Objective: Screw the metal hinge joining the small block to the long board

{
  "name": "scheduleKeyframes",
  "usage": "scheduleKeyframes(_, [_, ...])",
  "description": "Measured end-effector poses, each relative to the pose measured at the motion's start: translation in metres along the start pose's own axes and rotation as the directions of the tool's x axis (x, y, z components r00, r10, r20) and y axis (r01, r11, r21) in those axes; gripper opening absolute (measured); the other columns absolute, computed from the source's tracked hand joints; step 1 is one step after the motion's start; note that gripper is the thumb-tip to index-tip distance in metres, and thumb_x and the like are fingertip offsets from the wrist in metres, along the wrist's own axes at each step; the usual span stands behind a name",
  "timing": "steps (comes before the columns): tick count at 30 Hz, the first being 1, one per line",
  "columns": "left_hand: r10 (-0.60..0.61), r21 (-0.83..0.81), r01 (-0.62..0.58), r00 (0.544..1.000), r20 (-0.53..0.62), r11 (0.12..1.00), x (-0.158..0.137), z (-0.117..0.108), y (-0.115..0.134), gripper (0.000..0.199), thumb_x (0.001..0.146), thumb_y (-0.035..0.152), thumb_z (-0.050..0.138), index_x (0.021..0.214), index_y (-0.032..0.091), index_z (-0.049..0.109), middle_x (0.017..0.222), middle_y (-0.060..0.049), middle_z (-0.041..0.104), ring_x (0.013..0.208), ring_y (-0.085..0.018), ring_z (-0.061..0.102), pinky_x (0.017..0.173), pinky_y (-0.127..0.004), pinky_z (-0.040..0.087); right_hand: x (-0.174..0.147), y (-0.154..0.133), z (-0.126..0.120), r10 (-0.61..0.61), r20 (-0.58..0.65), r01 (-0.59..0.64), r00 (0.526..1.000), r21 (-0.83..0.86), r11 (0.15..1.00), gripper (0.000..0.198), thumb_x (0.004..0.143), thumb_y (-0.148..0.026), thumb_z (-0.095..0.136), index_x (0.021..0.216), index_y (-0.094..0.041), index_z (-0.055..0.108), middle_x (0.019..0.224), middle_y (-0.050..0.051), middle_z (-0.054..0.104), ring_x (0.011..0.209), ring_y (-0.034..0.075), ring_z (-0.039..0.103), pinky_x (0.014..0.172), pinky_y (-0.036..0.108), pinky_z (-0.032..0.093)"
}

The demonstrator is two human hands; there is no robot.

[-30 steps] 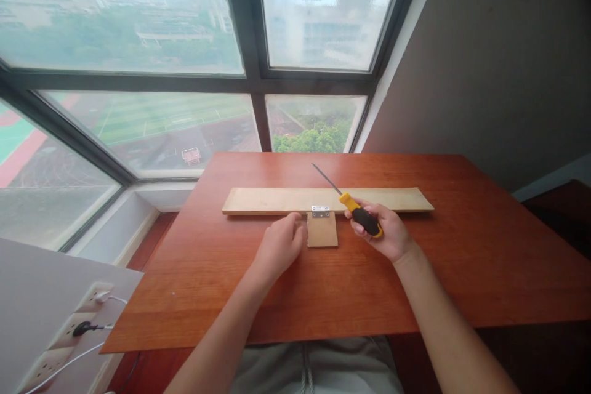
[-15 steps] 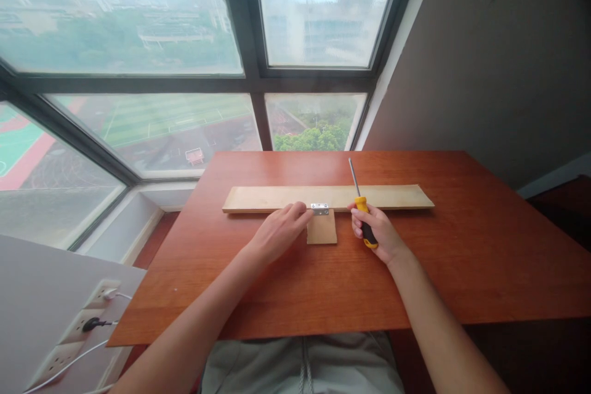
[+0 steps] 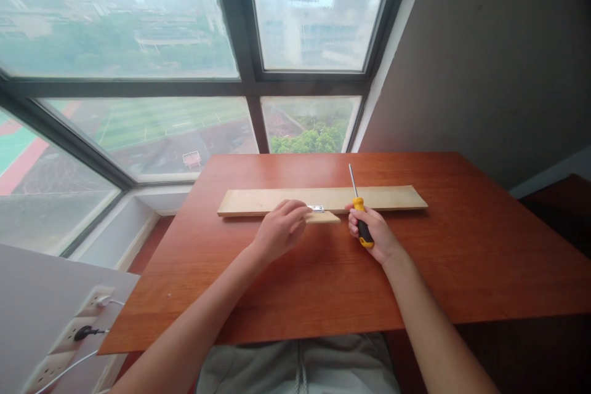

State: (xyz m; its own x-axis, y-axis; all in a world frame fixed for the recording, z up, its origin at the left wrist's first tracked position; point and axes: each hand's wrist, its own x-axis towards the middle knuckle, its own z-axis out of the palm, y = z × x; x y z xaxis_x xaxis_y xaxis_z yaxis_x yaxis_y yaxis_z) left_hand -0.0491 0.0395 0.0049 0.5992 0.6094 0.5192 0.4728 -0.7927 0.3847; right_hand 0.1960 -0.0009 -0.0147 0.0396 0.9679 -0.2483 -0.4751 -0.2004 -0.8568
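Observation:
A long pale wooden board lies across the table. At the middle of its near edge sits a silver metal hinge, joining it to a small wooden piece. My left hand grips this small piece by its left side and holds it tilted up, so mostly its edge shows. The fingers partly cover the hinge. In my right hand is a screwdriver with a yellow and black handle, its shaft pointing up and away, clear of the hinge.
The reddish-brown table has its near edge against my lap. Windows rise behind it, and a grey wall stands at the right. Wall sockets with plugs and a white cable are at the lower left.
My left hand has raised the small wooden piece from lying flat to a tilt, swinging its near edge up. My right hand still holds the screwdriver in nearly the same place.

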Motion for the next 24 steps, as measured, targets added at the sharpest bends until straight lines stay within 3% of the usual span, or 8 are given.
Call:
scheduleKeyframes(3, [-0.218, -0.153, 0.203, 0.972, -0.092, 0.967, 0.016, 0.005, -0.004, 0.024, 0.090, 0.021, 0.052, 0.114, 0.021, 0.059, 0.097, -0.006, 0.066, 0.087, -0.017, 0.062, 0.070, -0.027, 0.052, 0.000, -0.001, 0.000, 0.008, -0.002, -0.008, 1.000, 0.003, 1.000, 0.026, 0.071, -0.032, 0.076, 0.090, -0.018, 0.063, 0.064, -0.005, 0.049, 0.052, 0.006, 0.044, 0.046, 0.019, 0.032])
scheduleKeyframes(6, [-0.347, -0.274, 0.313, 0.934, -0.083, 0.909, 0.034, 0.011, -0.015, 0.035, 0.088, 0.023, 0.054, 0.124, 0.021, 0.054, 0.096, -0.005, 0.067, 0.083, -0.016, 0.065, 0.065, -0.025, 0.051, -0.001, -0.002, 0.000, 0.015, 0.002, -0.015, 1.000, -0.001, 1.000, 0.028, 0.070, -0.033, 0.076, 0.090, -0.018, 0.063, 0.064, -0.005, 0.050, 0.052, 0.006, 0.044, 0.046, 0.020, 0.031])
scheduleKeyframes(8, [-0.390, -0.259, 0.368, 0.920, -0.040, 0.893, 0.044, 0.014, -0.024, 0.038, 0.086, 0.022, 0.055, 0.125, 0.020, 0.053, 0.099, -0.005, 0.069, 0.084, -0.016, 0.066, 0.067, -0.025, 0.051, -0.001, -0.003, 0.001, 0.018, 0.005, -0.018, 1.000, -0.003, 1.000, 0.028, 0.070, -0.033, 0.076, 0.090, -0.018, 0.063, 0.063, -0.005, 0.050, 0.052, 0.007, 0.043, 0.046, 0.020, 0.031])
scheduleKeyframes(12, [-0.476, -0.072, 0.479, 0.878, 0.055, 0.875, 0.057, 0.018, -0.039, 0.027, 0.085, 0.025, 0.056, 0.110, 0.018, 0.063, 0.092, -0.006, 0.071, 0.086, -0.020, 0.067, 0.075, -0.030, 0.052, -0.002, -0.003, 0.001, 0.020, 0.008, -0.020, 1.000, -0.001, 1.000, 0.027, 0.071, -0.032, 0.076, 0.089, -0.018, 0.063, 0.063, -0.005, 0.050, 0.052, 0.006, 0.043, 0.046, 0.020, 0.031])
scheduleKeyframes(16, [-0.443, 0.031, 0.442, 0.893, 0.085, 0.897, 0.064, 0.021, -0.045, 0.018, 0.084, 0.023, 0.055, 0.098, 0.017, 0.066, 0.094, -0.008, 0.071, 0.088, -0.022, 0.065, 0.079, -0.032, 0.052, -0.001, -0.002, 0.000, 0.022, 0.010, -0.022, 1.000, 0.001, 1.000, 0.026, 0.072, -0.032, 0.075, 0.090, -0.017, 0.063, 0.063, -0.005, 0.050, 0.052, 0.006, 0.044, 0.047, 0.019, 0.031])
scheduleKeyframes(24, [-0.417, 0.090, 0.411, 0.906, 0.070, 0.907, 0.062, 0.021, -0.044, 0.021, 0.086, 0.024, 0.053, 0.100, 0.015, 0.067, 0.100, -0.011, 0.068, 0.093, -0.024, 0.064, 0.088, -0.038, 0.051, -0.001, -0.001, 0.000, 0.027, 0.015, -0.027, 1.000, -0.007, 1.000, 0.026, 0.073, -0.031, 0.075, 0.091, -0.017, 0.063, 0.064, -0.004, 0.051, 0.053, 0.007, 0.044, 0.047, 0.019, 0.031])
